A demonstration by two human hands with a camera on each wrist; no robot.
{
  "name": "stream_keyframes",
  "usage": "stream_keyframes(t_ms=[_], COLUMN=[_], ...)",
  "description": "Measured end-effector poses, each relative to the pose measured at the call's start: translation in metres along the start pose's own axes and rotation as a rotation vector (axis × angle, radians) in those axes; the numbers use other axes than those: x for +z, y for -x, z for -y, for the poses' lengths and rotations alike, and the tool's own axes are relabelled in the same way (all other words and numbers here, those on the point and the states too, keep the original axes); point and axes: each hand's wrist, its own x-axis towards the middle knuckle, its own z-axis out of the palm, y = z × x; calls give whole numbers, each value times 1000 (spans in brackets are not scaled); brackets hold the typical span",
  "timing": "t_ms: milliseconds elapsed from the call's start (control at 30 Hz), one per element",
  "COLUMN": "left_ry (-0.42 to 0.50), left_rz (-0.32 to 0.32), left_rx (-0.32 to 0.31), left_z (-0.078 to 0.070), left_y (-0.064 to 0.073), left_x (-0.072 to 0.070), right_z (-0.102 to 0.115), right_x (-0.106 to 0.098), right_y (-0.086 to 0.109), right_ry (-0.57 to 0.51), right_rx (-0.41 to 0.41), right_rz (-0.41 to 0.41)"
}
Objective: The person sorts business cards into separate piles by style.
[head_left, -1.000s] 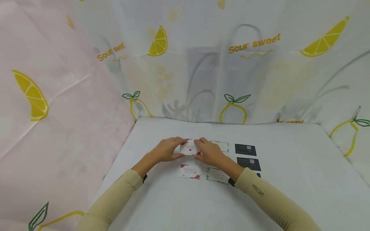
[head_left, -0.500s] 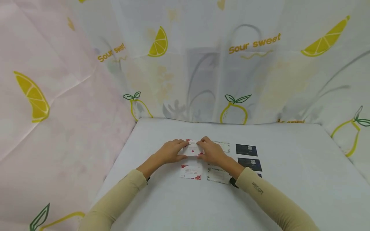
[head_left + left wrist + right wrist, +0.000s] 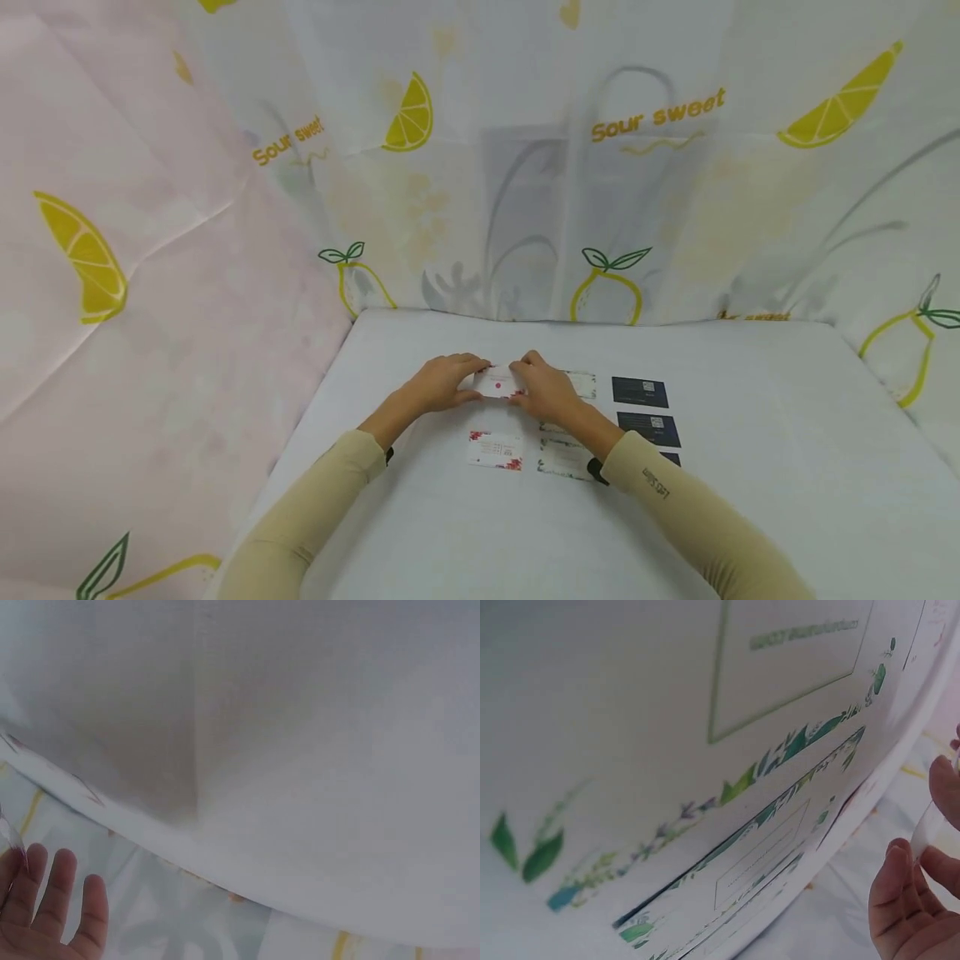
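**Red-dot card (image 3: 498, 385) between both hands, far side of the table (image 3: 480, 533)**

Head view: You pinch the red-dot card from both ends, left hand (image 3: 444, 385) on one short side, right hand (image 3: 548, 390) on the other, thumbs at the near corners and fingers at the far ones. Grip narrow at both ends. Cannot tell whether it is one card or several. Nearer you lies the red-flowered card (image 3: 496, 450); to its right, the near green-bordered card (image 3: 564, 460). The far green-bordered card (image 3: 582, 384) sits partly behind your right hand. Dark cards (image 3: 640, 392) run in a column farther right, the nearest mostly hidden by your right sleeve (image 3: 675, 500).

Risk, as judged: your right forearm crosses the green column; a low wrist or sleeve could drag those cards askew.

Left wrist view: Three fingers stand extended and apart; only a sliver of card shows, so the pinch itself cannot be confirmed here.

Right wrist view: Thumb and fingers close on a thin white edge, which looks bowed. Squeezing inward harder could buckle the card or spring it loose; uneven release would likely set it down crooked.
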Motion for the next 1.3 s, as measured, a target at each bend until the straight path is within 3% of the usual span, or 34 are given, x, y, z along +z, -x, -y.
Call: stream_keyframes(t_ms=[200, 400, 567, 1067, 1200, 1300], left_ry=[-12, -27, -17, -13, -11, -10], left_rz=[-4, -12, 12, 55, 101, 109], left_rx=[-21, -2, -25, -53, -64, -68], left_z=[0, 0, 1, 14, 13, 14], left_y=[-3, -11, -18, -39, -41, -44], left_x=[0, -2, -4, 6, 13, 9], right_z=[0, -3, -6, -12, -12, -12], right_x=[2, 1, -1, 4, 7, 4], right_y=[-5, -7, -7, -29, -29, -33], right_ry=[6, -11, -21, -1, -14, -5], right_rx=[20, 58, 62, 154, 180, 187], right_rz=[-3, -6, -26, 52, 92, 104])
